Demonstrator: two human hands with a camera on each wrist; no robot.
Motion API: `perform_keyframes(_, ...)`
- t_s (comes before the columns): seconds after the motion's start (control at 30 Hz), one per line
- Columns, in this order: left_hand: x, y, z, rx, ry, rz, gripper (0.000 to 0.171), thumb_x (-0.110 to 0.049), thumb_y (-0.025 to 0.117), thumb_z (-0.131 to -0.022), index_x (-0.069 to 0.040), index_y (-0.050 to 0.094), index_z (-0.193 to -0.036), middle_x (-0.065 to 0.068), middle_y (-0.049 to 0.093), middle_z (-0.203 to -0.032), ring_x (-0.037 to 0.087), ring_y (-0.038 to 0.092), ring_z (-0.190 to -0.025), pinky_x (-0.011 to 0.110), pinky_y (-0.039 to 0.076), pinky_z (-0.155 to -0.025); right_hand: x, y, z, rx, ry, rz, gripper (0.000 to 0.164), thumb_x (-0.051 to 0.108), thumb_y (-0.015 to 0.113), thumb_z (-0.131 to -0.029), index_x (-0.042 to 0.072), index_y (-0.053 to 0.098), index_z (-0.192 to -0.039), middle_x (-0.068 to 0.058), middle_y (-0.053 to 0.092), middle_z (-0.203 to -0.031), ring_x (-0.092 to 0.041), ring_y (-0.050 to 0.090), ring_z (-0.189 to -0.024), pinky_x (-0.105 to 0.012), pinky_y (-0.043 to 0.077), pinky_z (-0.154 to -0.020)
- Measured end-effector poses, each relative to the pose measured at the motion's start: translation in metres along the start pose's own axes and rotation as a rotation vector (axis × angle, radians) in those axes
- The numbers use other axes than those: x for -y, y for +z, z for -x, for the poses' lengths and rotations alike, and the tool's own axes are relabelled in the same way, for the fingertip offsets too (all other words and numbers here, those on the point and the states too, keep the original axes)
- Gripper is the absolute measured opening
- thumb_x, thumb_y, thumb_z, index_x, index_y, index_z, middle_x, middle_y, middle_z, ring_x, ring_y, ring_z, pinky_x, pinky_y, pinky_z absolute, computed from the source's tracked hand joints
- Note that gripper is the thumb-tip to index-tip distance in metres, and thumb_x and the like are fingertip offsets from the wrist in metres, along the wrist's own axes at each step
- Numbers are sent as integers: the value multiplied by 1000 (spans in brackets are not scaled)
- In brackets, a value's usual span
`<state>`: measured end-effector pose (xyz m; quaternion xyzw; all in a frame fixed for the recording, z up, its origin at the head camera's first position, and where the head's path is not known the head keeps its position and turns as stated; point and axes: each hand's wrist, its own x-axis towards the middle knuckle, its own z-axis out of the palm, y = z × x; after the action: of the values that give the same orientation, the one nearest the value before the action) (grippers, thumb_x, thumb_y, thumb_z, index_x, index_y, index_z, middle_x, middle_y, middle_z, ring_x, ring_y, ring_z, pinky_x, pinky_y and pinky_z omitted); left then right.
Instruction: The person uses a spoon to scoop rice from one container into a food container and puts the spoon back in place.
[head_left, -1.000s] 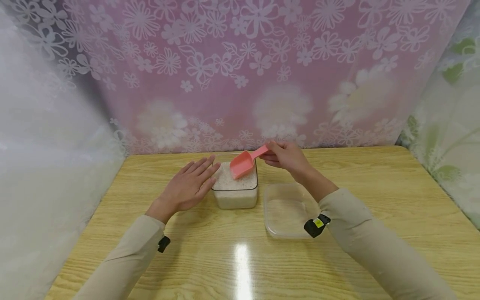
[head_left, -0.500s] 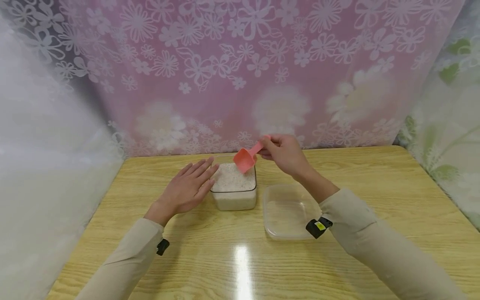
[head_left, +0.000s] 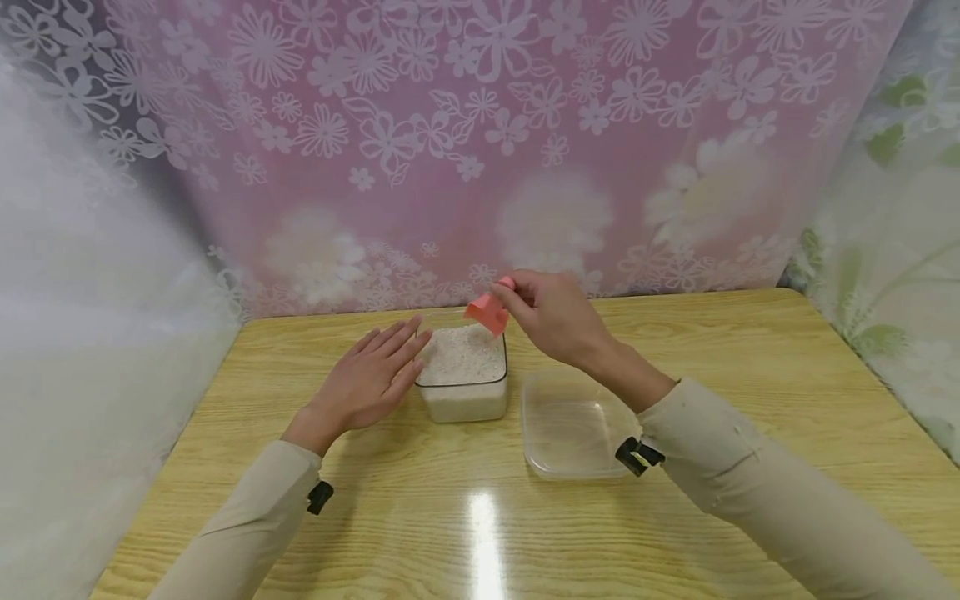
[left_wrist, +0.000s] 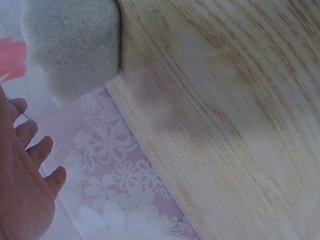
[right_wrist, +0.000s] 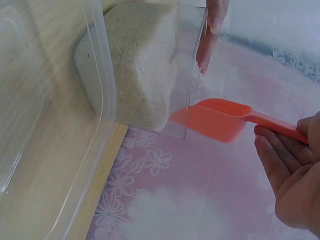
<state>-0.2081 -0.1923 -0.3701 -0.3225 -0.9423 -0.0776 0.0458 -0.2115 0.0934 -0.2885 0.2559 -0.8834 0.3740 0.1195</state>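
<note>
My right hand (head_left: 558, 317) pinches the handle of a pink scoop (head_left: 489, 314) at the far right corner of a clear square container (head_left: 467, 404). Pale rice (head_left: 461, 354) fills much of this container. In the right wrist view the bowl of the scoop (right_wrist: 215, 120) overlaps the container's rim, its tip seen through the clear wall close over the rice. My left hand (head_left: 367, 379) lies with straight fingers along the container's left rim, fingertips right at the edge. In the left wrist view its fingers (left_wrist: 40, 150) show beside the container.
A second clear plastic container (head_left: 573, 429), low and square, stands to the right of the rice, under my right forearm. Both stand on a wood-grain table (head_left: 405, 517). A pink flowered curtain (head_left: 435, 167) hangs behind the table's far edge.
My right hand has shifted left and turned the scoop, so its bowl, which faced the camera before, now shows tilted and foreshortened at the far right corner. My left hand stays at the rim.
</note>
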Motion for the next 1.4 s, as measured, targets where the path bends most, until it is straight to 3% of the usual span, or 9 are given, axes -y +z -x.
perform_keyframes(0.3,1,1,0,18,-10,-2,55,-46,20,-104,-21,21,-154,0,11,-159,20,12,-144,42,9,-116,3,7,-1,13,-10,67,32,31,49,-102,10,59,-80,0,43,-56,-14,33,-45,-28,28,-46)
perform_keyframes(0.53,2,2,-2,13,-3,-11,56,-46,19,-104,-20,21,-154,0,11,-159,20,12,-144,41,9,-116,2,12,-2,21,13,59,34,30,48,-102,8,63,-82,1,56,-63,-17,40,-46,-30,33,-46)
perform_keyframes(0.63,2,2,-2,14,-4,-8,55,-46,19,-105,-21,21,-154,1,12,-159,20,12,-144,41,9,-116,-2,13,-2,35,79,13,33,29,48,-102,7,62,-81,-2,58,-64,-18,41,-46,-29,31,-45)
perform_keyframes(0.73,2,1,-2,10,-1,-4,55,-45,20,-105,-20,22,-154,3,15,-159,21,13,-144,42,9,-116,-8,14,-2,57,161,-53,29,27,49,-102,8,63,-85,-5,64,-73,-16,52,-54,-28,39,-47)
perform_keyframes(0.9,2,1,-1,16,-4,6,55,-46,20,-105,-20,22,-154,2,13,-159,21,13,-144,42,9,-116,-14,16,-2,70,265,-188,25,24,51,-101,5,64,-93,-9,68,-86,-15,67,-76,-29,56,-69)
perform_keyframes(1.2,3,2,-2,20,-13,27,55,-46,20,-105,-21,22,-154,0,12,-159,21,13,-144,41,9,-116,-28,23,0,65,439,-435,30,22,48,-102,-3,65,-102,-14,70,-89,-18,70,-80,-25,56,-70)
perform_keyframes(1.4,3,2,-1,23,-18,33,55,-45,20,-105,-21,21,-154,1,12,-159,20,12,-144,41,8,-116,-38,27,1,38,545,-596,33,21,47,-103,-7,64,-106,-19,68,-93,-18,70,-79,-32,56,-76)
